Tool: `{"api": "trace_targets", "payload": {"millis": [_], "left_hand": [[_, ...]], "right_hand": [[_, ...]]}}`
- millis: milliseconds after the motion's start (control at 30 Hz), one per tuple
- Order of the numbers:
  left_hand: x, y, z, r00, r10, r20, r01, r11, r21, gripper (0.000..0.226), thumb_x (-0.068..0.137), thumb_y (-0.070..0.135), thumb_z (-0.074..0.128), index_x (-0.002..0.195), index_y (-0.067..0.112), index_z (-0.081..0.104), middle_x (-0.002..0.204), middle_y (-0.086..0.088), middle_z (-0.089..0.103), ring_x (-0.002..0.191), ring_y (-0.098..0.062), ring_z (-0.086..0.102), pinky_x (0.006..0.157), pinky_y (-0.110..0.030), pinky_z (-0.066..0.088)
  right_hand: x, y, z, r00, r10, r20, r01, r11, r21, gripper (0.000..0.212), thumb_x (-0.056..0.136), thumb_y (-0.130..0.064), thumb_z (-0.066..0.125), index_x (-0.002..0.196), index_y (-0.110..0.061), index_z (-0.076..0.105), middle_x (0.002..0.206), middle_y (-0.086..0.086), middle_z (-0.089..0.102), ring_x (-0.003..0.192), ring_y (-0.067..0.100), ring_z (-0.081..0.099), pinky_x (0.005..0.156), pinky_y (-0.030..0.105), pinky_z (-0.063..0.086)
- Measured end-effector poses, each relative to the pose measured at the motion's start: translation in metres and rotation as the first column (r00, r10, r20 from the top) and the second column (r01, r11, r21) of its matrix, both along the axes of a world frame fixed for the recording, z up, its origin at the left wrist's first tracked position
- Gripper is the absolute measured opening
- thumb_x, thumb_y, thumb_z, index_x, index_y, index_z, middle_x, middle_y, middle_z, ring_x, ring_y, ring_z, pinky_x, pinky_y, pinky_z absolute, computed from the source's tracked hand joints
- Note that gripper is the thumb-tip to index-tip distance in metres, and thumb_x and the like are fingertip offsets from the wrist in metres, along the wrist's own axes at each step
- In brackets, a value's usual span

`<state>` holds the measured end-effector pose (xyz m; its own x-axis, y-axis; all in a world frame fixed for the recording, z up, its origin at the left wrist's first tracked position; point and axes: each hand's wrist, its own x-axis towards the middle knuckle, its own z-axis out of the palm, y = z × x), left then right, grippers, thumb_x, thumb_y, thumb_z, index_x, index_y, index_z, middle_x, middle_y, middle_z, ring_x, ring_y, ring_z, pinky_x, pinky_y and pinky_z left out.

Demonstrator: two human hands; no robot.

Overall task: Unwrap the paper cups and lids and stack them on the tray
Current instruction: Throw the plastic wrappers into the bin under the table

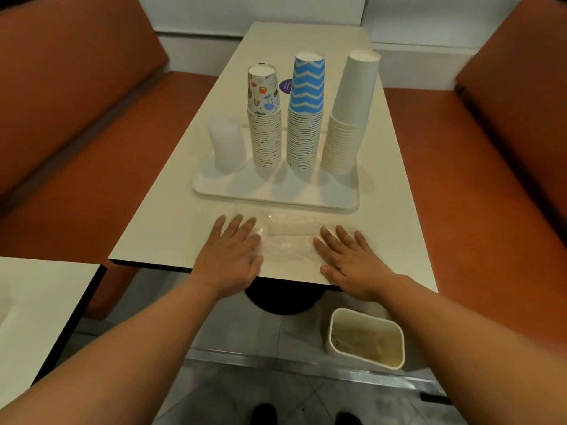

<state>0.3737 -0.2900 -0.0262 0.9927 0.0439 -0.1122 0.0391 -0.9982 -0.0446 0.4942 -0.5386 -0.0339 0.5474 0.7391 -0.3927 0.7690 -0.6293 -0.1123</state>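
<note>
Both hands lay flat on the near edge of the table (171, 240), fingers straight and spread. The left hand (228, 256) and the right hand (349, 259) each pressed one end of a clear plastic wrapper (288, 240) lying just in front of the white tray (276, 194). On the tray stood, left to right, a stack of translucent lids (225, 144), a stack of patterned cups (264, 118), a blue zigzag stack (306, 111) and a plain white stack (349, 115), all inverted. A white bin (365, 338) sat on the floor below the table.
</note>
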Motion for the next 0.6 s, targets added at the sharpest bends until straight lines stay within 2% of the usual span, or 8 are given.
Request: {"api": "trace_targets", "payload": {"millis": [67, 133, 200, 233, 300, 400, 500, 600], "left_hand": [[0.003, -0.008, -0.002, 0.98, -0.117, 0.159, 0.115, 0.993, 0.019, 0.052, 0.085, 0.042, 0.038, 0.115, 0.011, 0.066, 0.136, -0.014, 0.057, 0.126, -0.036, 0.053, 0.107, -0.05, 0.032], [0.006, -0.012, -0.006, 0.949, -0.21, 0.237, 0.227, 0.973, -0.049, 0.035, 0.084, 0.031, 0.043, 0.096, 0.01, 0.069, 0.113, -0.011, 0.066, 0.101, -0.033, 0.064, 0.087, -0.042, 0.048], [0.006, -0.011, -0.006, 0.939, -0.199, 0.279, 0.238, 0.965, -0.111, 0.018, 0.082, 0.017, 0.053, 0.084, 0.009, 0.069, 0.096, -0.007, 0.067, 0.082, -0.027, 0.066, 0.067, -0.03, 0.051], [0.005, -0.009, -0.007, 0.942, -0.185, 0.281, 0.225, 0.967, -0.116, 0.008, 0.078, 0.011, 0.061, 0.081, 0.01, 0.068, 0.091, -0.005, 0.066, 0.076, -0.024, 0.065, 0.06, -0.025, 0.049], [0.001, -0.003, -0.009, 0.96, -0.136, 0.245, 0.173, 0.975, -0.136, 0.008, 0.075, 0.006, 0.067, 0.081, 0.01, 0.068, 0.088, -0.003, 0.063, 0.074, -0.022, 0.064, 0.052, -0.022, 0.043], [0.001, 0.004, -0.007, 0.982, -0.042, 0.183, 0.09, 0.96, -0.265, 0.021, 0.093, 0.004, 0.048, 0.101, 0.007, 0.067, 0.104, -0.005, 0.063, 0.094, -0.026, 0.062, 0.07, -0.029, 0.045], [0.007, 0.011, 0.001, 0.993, 0.071, 0.095, -0.028, 0.918, -0.395, 0.029, 0.101, 0.011, 0.044, 0.122, 0.011, 0.063, 0.126, 0.0, 0.062, 0.112, -0.023, 0.057, 0.09, -0.026, 0.039], [0.016, 0.017, 0.007, 0.992, 0.122, 0.03, -0.097, 0.895, -0.436, 0.03, 0.103, 0.016, 0.042, 0.126, 0.014, 0.061, 0.126, -0.002, 0.063, 0.116, -0.024, 0.056, 0.096, -0.028, 0.039]], "right_hand": [[0.0, 0.002, 0.002, 0.999, 0.038, -0.002, -0.038, 0.999, 0.022, 0.062, 0.104, -0.05, 0.019, 0.155, -0.031, -0.008, 0.161, -0.008, -0.022, 0.148, 0.019, -0.024, 0.119, 0.043, -0.016], [-0.002, -0.001, 0.003, 0.998, 0.052, 0.024, -0.055, 0.987, 0.149, 0.066, 0.097, -0.055, 0.024, 0.157, -0.031, 0.006, 0.162, -0.009, -0.012, 0.15, 0.018, -0.014, 0.12, 0.041, -0.01], [-0.006, -0.011, 0.007, 0.997, -0.008, 0.075, -0.017, 0.946, 0.323, 0.067, 0.089, -0.055, 0.042, 0.15, -0.026, 0.038, 0.161, 0.0, 0.024, 0.149, 0.025, 0.019, 0.12, 0.041, 0.014], [-0.008, -0.016, 0.007, 0.994, -0.041, 0.101, -0.003, 0.919, 0.395, 0.059, 0.086, -0.048, 0.055, 0.138, -0.022, 0.055, 0.15, 0.006, 0.046, 0.139, 0.03, 0.039, 0.114, 0.043, 0.032], [-0.01, -0.027, 0.002, 0.987, -0.087, 0.137, 0.012, 0.882, 0.471, 0.04, 0.078, -0.031, 0.073, 0.114, -0.014, 0.07, 0.12, 0.012, 0.064, 0.112, 0.033, 0.057, 0.093, 0.045, 0.053], [-0.01, -0.037, -0.001, 0.99, -0.121, 0.074, 0.072, 0.878, 0.474, 0.037, 0.078, -0.028, 0.071, 0.111, -0.012, 0.071, 0.115, 0.012, 0.063, 0.11, 0.031, 0.057, 0.092, 0.036, 0.049], [-0.005, -0.041, 0.001, 0.987, -0.146, 0.059, 0.102, 0.879, 0.465, 0.035, 0.084, -0.03, 0.07, 0.114, -0.012, 0.071, 0.114, 0.01, 0.065, 0.109, 0.028, 0.057, 0.092, 0.028, 0.039], [0.002, -0.038, 0.002, 0.98, -0.187, 0.068, 0.129, 0.86, 0.494, 0.019, 0.092, -0.016, 0.064, 0.107, -0.008, 0.072, 0.106, 0.009, 0.068, 0.102, 0.03, 0.059, 0.087, 0.029, 0.041]]}}
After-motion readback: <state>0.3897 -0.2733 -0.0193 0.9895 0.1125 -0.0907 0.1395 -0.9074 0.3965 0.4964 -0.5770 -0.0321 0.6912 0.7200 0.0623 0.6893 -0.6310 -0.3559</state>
